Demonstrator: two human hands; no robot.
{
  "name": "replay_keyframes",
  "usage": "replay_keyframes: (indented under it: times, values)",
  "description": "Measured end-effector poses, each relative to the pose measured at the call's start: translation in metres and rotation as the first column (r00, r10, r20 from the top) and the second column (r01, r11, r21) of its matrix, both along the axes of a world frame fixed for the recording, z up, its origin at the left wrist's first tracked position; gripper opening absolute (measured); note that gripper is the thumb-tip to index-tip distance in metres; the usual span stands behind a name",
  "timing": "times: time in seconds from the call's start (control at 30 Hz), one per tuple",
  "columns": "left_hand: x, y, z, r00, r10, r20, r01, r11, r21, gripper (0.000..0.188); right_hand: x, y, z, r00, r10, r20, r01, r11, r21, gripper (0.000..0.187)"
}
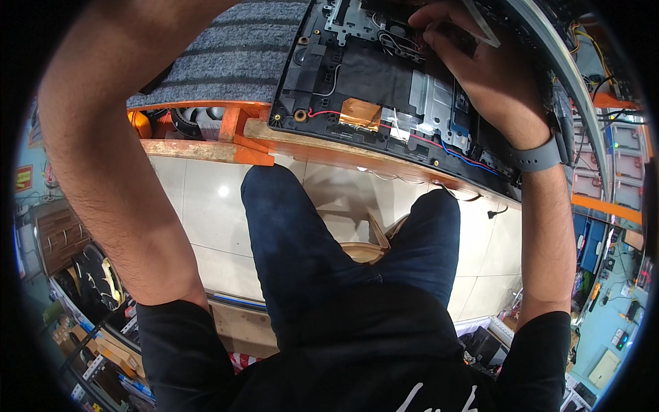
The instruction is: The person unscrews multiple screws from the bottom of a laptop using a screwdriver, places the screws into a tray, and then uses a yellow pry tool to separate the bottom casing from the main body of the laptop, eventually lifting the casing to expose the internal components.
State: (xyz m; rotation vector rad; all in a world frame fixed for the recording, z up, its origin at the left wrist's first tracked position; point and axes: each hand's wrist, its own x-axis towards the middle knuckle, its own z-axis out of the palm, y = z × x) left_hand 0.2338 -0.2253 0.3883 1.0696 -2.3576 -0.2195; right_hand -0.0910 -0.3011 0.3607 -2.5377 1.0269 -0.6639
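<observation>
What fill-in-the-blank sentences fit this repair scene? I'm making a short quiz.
1. The right hand reaches into the opened ____.
2. The right wrist wears a grey ____.
3. The laptop lies on a ____ workbench.
4. Beside the laptop lies a grey ____.

Missing words: laptop; watch; wooden; mat

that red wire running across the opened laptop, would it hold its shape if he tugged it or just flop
The red wire looks thin and curves loosely across the opened laptop, so it would probably flop and bend. It seems very light and likely fragile where it ends. The right hand works among similar wires; a hard tug might pull one loose.
</observation>
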Motion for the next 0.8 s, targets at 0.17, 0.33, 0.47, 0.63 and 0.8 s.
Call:
replay_keyframes:
  times: [0.17, 0.33, 0.47, 0.63, 0.8]
  values:
    - [0.0, 0.0, 0.001, 1.0, -0.001, 0.006, 0.001, 1.0, 0.004, 0.038, -0.003, -0.007, -0.009, 0.998, -0.049, 0.043, 0.046, 0.997, 0.062, 0.022]
    - [0.001, 0.001, 0.0, 1.0, 0.006, 0.013, -0.006, 1.0, 0.011, 0.038, -0.002, -0.009, -0.01, 0.999, -0.047, -0.018, 0.046, 0.998, -0.048, 0.021]
    - [0.002, 0.002, 0.001, 1.0, 0.006, 0.018, -0.006, 1.0, 0.014, 0.038, -0.004, -0.011, -0.015, 0.999, -0.035, 0.034, 0.036, 0.999, -0.028, 0.021]
    - [0.003, 0.003, 0.001, 1.0, 0.012, 0.025, -0.013, 1.0, 0.021, 0.038, -0.001, -0.011, -0.011, 0.999, -0.019, 0.033, 0.018, 0.999, 0.027, 0.02]
    - [0.004, 0.004, 0.001, 0.999, 0.014, 0.03, -0.015, 1.0, 0.025, 0.038, 0.0, -0.005, -0.008, 0.998, -0.069, 0.005, 0.069, 0.997, -0.035, 0.019]
